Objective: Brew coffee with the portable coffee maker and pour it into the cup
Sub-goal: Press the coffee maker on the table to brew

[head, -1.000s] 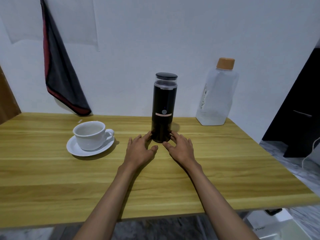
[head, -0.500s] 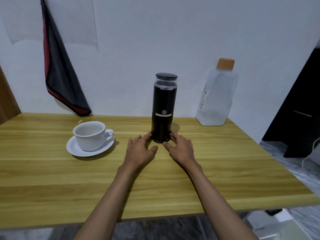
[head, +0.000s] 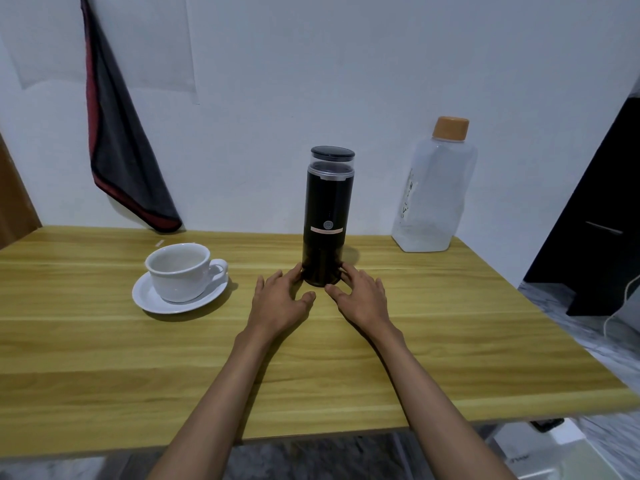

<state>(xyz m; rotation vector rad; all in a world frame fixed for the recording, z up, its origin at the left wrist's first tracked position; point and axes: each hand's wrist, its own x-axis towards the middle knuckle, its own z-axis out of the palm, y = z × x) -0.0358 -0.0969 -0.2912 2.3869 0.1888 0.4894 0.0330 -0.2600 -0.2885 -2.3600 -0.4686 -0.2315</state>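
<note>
A tall black portable coffee maker [head: 328, 213] with a clear upper section and a dark lid stands upright in the middle of the wooden table [head: 104, 368]. My left hand [head: 281, 301] rests flat on the table at its left side, fingertips touching its base. My right hand [head: 361, 295] lies flat on the other side, fingers also against the base. Neither hand is closed around it. A white cup [head: 180, 270] stands empty on a white saucer [head: 152, 299] to the left of the coffee maker, its handle pointing right.
A clear plastic water bottle [head: 434, 199] with an orange cap stands at the back right against the wall. A dark cloth with red trim [head: 121, 140] hangs on the wall at the left. Dark furniture [head: 602, 220] stands beyond the table's right edge.
</note>
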